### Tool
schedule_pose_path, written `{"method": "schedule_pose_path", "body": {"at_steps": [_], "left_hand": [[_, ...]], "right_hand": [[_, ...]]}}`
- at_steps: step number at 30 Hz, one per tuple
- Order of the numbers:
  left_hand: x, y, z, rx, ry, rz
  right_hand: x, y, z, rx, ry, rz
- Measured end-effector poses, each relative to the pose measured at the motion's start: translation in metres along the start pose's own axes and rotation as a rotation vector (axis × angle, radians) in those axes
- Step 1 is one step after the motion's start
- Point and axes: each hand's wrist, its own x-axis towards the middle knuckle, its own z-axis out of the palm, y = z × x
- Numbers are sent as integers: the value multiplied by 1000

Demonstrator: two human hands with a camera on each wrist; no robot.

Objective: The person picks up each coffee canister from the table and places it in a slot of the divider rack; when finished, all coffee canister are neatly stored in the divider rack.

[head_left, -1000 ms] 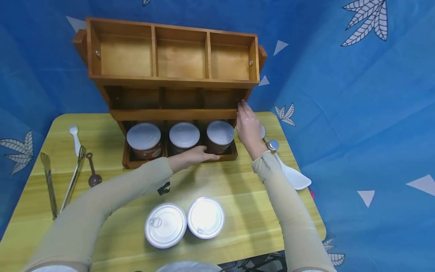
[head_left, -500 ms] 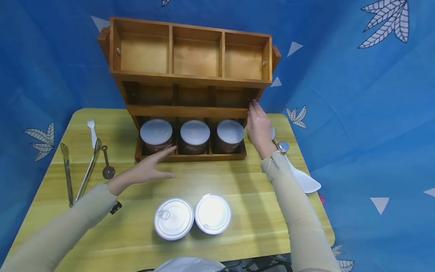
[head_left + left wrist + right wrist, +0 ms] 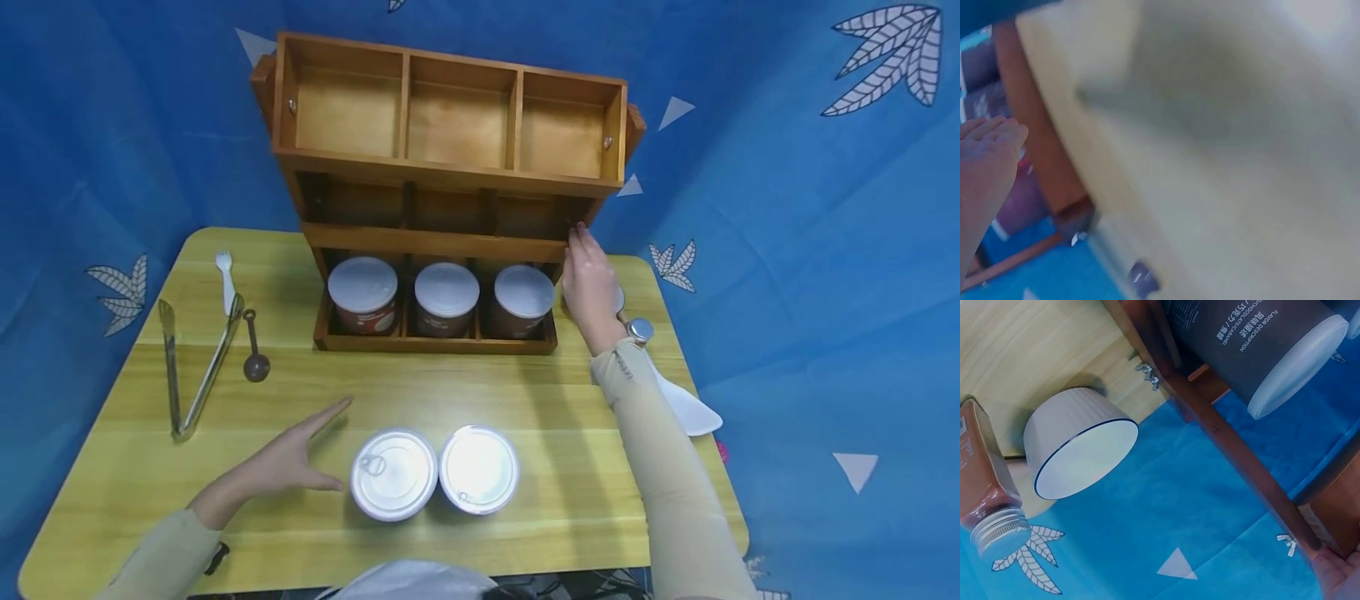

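Note:
My left hand (image 3: 288, 462) is over the near left of the table, thumb and fingers spread, holding nothing. Just right of its fingertips stand two cans with pull-ring lids, the left can (image 3: 393, 475) and the right can (image 3: 479, 469). My right hand (image 3: 590, 283) grips the right side board of a tiered wooden rack (image 3: 438, 343); the right wrist view shows its fingers (image 3: 1330, 575) at the board's edge. On the rack's bottom tier sit three dark canisters with pale lids: left (image 3: 363, 285), middle (image 3: 447, 290) and right (image 3: 524, 292). The upper compartments hold nothing.
Metal tongs (image 3: 202, 392), a white fork (image 3: 227, 282) and a brown measuring spoon (image 3: 256, 365) lie at the left. By my right forearm are a white scoop-shaped utensil (image 3: 690, 410), a capped bottle (image 3: 985, 469) and a white cup (image 3: 1082, 440). Blue patterned cloth hangs behind.
My left hand has left the rack's bottom tier and moved left and towards me, beside the pull-ring cans. The right hand keeps its place on the rack. The head view has shifted slightly.

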Motion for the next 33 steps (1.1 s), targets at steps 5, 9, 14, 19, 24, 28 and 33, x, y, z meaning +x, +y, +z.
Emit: {"method": "schedule_pose_path", "body": {"at_steps": [5, 9, 14, 19, 24, 28, 33], "left_hand": [[-5, -1, 33, -157, -26, -33], [-4, 0, 53, -278, -24, 13], [-3, 2, 71, -396, 13, 82], [-3, 4, 79, -447, 50, 151], [-2, 2, 84, -430, 75, 143], [-2, 1, 86, -408, 98, 159], [-5, 4, 83, -358, 141, 178]], "right_hand": [[1, 0, 0, -1, -10, 14], [1, 0, 0, 7, -11, 23], [-1, 0, 0, 6, -11, 21], [-1, 1, -1, 10, -8, 15], [-1, 1, -5, 18, 6, 13], [-2, 1, -4, 18, 2, 14], [-1, 1, -3, 21, -12, 10]]}}
